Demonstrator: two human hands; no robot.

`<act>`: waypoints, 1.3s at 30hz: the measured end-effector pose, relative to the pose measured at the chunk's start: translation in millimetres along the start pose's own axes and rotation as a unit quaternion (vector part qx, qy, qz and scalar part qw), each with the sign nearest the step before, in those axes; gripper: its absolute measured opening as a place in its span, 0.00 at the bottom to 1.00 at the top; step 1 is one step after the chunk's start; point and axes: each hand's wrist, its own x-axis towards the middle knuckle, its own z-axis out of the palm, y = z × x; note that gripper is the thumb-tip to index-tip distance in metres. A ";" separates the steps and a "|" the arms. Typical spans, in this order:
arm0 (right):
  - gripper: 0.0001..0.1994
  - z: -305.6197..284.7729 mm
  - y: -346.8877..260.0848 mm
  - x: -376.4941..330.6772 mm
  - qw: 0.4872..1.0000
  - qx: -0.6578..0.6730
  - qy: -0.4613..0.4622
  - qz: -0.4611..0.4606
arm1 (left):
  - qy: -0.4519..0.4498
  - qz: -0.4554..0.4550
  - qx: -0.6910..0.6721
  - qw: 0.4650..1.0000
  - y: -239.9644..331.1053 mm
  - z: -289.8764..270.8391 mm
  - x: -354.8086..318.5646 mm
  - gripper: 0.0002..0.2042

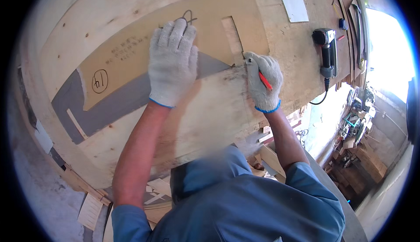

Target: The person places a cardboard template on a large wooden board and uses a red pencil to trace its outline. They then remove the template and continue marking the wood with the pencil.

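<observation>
My left hand [173,62], in a whitish knit work glove with a blue cuff edge, lies flat on a tan sheet template [210,12] with pencilled marks. My gloved right hand [264,78] is closed round a red pencil [265,81], near the lower corner of a narrow slot [232,38] cut through the template. The pencil's tip is hidden by the glove, so I cannot tell whether it touches the wood. Under the tan sheet shows a grey sheet [127,91], and both lie on pale plywood [210,106].
A corded black-and-silver power tool [326,54] rests on the right of the worktop, by a small blue tape measure [343,24]. A white strip [292,1] lies at the far side. Wood offcuts [372,161] are piled on the floor at right.
</observation>
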 end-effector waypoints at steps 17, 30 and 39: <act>0.09 8.0 -2.0 18.0 0.942 0.277 0.057 0.179 | 0.024 0.022 0.017 0.999 3.6 2.5 1.7 0.19; 0.10 1.7 -9.0 17.4 0.912 0.327 0.020 0.247 | 0.005 -0.002 -0.001 1.000 3.7 0.0 0.2 0.20; 0.08 37.3 -28.4 83.3 0.869 0.425 0.006 0.255 | -0.019 -0.013 0.009 1.000 5.1 -3.0 3.1 0.21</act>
